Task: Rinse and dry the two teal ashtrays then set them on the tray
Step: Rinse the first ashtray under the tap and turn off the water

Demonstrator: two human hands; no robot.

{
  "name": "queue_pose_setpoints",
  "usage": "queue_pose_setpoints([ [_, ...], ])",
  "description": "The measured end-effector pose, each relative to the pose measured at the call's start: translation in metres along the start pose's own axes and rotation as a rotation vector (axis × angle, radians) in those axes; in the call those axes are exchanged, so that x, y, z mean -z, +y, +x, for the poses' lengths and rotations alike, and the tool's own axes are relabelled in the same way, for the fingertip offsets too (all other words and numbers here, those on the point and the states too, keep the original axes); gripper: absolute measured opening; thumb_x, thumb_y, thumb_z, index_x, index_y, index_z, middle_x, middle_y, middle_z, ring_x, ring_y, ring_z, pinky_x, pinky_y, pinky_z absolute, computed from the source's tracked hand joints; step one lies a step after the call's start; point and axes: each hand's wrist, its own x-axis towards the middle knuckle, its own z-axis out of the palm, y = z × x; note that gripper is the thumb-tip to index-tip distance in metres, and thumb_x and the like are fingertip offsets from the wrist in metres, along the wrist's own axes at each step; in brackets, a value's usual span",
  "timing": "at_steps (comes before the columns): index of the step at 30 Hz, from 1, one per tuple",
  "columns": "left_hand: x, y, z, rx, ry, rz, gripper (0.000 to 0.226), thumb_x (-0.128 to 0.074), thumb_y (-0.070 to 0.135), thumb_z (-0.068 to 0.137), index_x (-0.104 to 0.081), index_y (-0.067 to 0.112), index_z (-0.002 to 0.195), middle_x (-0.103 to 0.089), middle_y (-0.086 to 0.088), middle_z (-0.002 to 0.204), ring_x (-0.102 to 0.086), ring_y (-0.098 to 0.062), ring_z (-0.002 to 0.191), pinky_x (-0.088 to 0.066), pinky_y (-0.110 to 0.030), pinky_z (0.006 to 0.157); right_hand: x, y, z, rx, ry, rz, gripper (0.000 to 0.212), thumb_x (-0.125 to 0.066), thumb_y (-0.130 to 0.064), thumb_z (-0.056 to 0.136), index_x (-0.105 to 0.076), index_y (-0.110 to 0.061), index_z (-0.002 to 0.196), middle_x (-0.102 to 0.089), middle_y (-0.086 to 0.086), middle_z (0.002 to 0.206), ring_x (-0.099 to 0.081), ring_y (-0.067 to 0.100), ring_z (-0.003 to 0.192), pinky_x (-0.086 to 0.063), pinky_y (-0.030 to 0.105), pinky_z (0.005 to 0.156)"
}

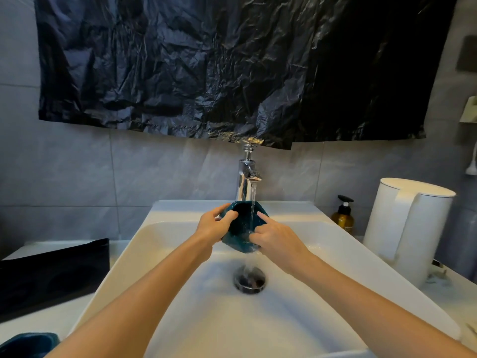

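Water's running, and both hands are on it: left hand (211, 226) curled over the left rim of the teal ashtray (242, 215), right hand (276, 239) pinching its lower right edge, held tilted under the faucet (246, 177) above the white sink (180, 306). Second teal ashtray (28, 344) sits on the counter, near left, black tray (51, 275) beyond it

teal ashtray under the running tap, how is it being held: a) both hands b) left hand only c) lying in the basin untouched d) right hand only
a: the left hand and the right hand both grip the teal ashtray while water from the faucet runs into it.
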Motion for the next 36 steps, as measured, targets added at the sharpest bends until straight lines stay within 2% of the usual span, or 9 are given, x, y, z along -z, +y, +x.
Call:
queue_pose_setpoints([
  [4,-0.008,-0.003,-0.005,-0.057,-0.059,-0.146,0.041,-0.062,0.015,0.088,-0.051,0.036,0.122,-0.057,-0.002,0.119,-0.06,-0.022,0.101,-0.06,-0.038,0.074,0.001,-0.008,0.004,-0.122,0.106,0.119,0.032,-0.093,-0.02,0.048,-0.066,-0.014,0.065,-0.063,-0.002,0.058,-0.066,0.017,0.056,-0.058,0.027,0.066],
  [8,0.0,0.0,-0.002,-0.082,0.004,-0.171,0.037,-0.061,0.014,0.088,-0.058,0.035,0.118,-0.059,-0.006,0.115,-0.06,-0.024,0.101,-0.06,-0.039,0.07,-0.004,-0.003,0.002,-0.025,0.216,0.207,0.008,-0.071,-0.019,0.076,-0.072,-0.016,0.083,-0.071,-0.002,0.078,-0.068,0.018,0.076,-0.039,0.019,0.094],
  [12,0.003,-0.002,-0.001,-0.061,0.037,-0.152,0.043,-0.063,0.016,0.088,-0.056,0.031,0.127,-0.058,-0.008,0.119,-0.058,-0.027,0.105,-0.059,-0.04,0.071,0.001,-0.002,0.005,-0.017,0.106,-0.093,0.019,-0.067,-0.036,0.078,-0.074,-0.018,0.075,-0.07,-0.003,0.068,-0.067,0.012,0.075,-0.033,0.037,0.111],
  [17,0.0,-0.004,-0.001,-0.084,0.042,-0.081,0.044,-0.063,0.018,0.089,-0.055,0.033,0.129,-0.056,-0.007,0.124,-0.056,-0.026,0.11,-0.058,-0.04,0.077,-0.001,-0.03,0.006,-0.244,-0.039,0.49,0.023,-0.062,-0.016,0.088,-0.064,-0.017,0.111,-0.068,0.002,0.108,-0.061,0.02,0.101,-0.046,0.024,0.084],
  [21,0.002,-0.003,0.001,-0.078,0.072,-0.109,0.044,-0.064,0.019,0.089,-0.054,0.032,0.13,-0.055,-0.007,0.125,-0.055,-0.028,0.11,-0.058,-0.039,0.072,-0.005,-0.005,0.0,-0.083,0.047,0.039,0.016,-0.066,-0.023,0.081,-0.073,-0.018,0.096,-0.073,-0.002,0.087,-0.065,0.019,0.092,-0.026,0.034,0.114],
  [26,-0.001,-0.005,0.001,-0.107,0.056,-0.073,0.043,-0.063,0.021,0.09,-0.053,0.032,0.13,-0.056,-0.008,0.127,-0.055,-0.028,0.112,-0.058,-0.044,0.08,-0.001,-0.032,0.007,-0.291,-0.023,0.604,0.027,-0.06,-0.015,0.089,-0.065,-0.017,0.115,-0.069,0.001,0.109,-0.061,0.02,0.102,-0.05,0.03,0.09],
  [30,0.001,-0.005,0.003,-0.091,0.072,-0.092,0.043,-0.063,0.019,0.09,-0.053,0.03,0.131,-0.055,-0.007,0.127,-0.054,-0.027,0.11,-0.057,-0.04,0.074,-0.003,-0.002,0.003,-0.057,0.012,-0.082,0.014,-0.071,-0.029,0.079,-0.075,-0.023,0.092,-0.073,-0.003,0.079,-0.068,0.014,0.082,-0.025,0.032,0.114],
  [32,-0.002,-0.005,0.002,-0.099,0.053,-0.085,0.042,-0.061,0.019,0.091,-0.053,0.029,0.131,-0.055,-0.007,0.125,-0.054,-0.025,0.109,-0.056,-0.037,0.073,-0.004,-0.011,0.005,-0.07,0.031,-0.054,0.015,-0.079,-0.032,0.07,-0.074,-0.019,0.077,-0.069,-0.002,0.063,-0.068,0.014,0.067,-0.041,0.037,0.105],
  [36,-0.002,-0.005,0.003,-0.09,0.072,-0.074,0.039,-0.058,0.016,0.091,-0.055,0.03,0.127,-0.058,-0.008,0.122,-0.055,-0.025,0.107,-0.056,-0.033,0.068,0.004,-0.035,0.012,-0.249,-0.032,0.458,0.015,-0.058,-0.024,0.092,-0.06,-0.013,0.102,-0.066,0.003,0.099,-0.061,0.021,0.09,-0.049,0.032,0.077],
])
